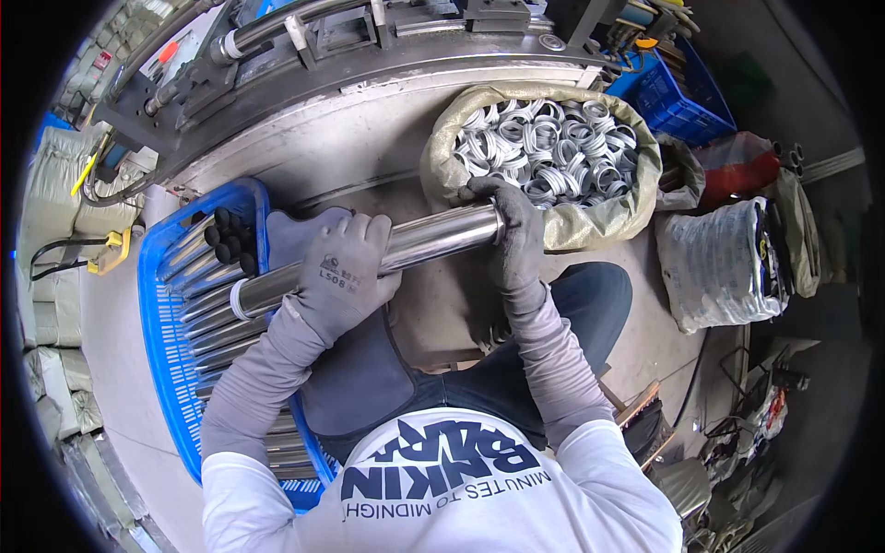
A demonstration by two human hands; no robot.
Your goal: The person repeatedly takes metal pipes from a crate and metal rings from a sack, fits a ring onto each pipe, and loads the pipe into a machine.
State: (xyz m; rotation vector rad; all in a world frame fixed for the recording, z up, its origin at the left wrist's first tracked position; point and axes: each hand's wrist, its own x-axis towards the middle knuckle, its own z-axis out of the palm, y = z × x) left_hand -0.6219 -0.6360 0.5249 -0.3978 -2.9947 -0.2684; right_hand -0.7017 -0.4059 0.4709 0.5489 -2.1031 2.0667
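Observation:
A shiny metal tube lies across my lap, tilted up toward the right. My gloved left hand is closed around its middle. At the tube's right end, my gloved right hand has its fingers wrapped over the rim, where a pale ring edge partly shows. A white ring sits around the left end of the tube. Under that end stands a blue plastic basket of similar metal tubes. Beyond my right hand, a woven sack holds many light grey rings.
A long dark machine frame runs along the far side. Blue crates stand at the far right, near a plastic-wrapped bundle. Stacked wrapped packs line the left. Assorted metal parts lie at the lower right.

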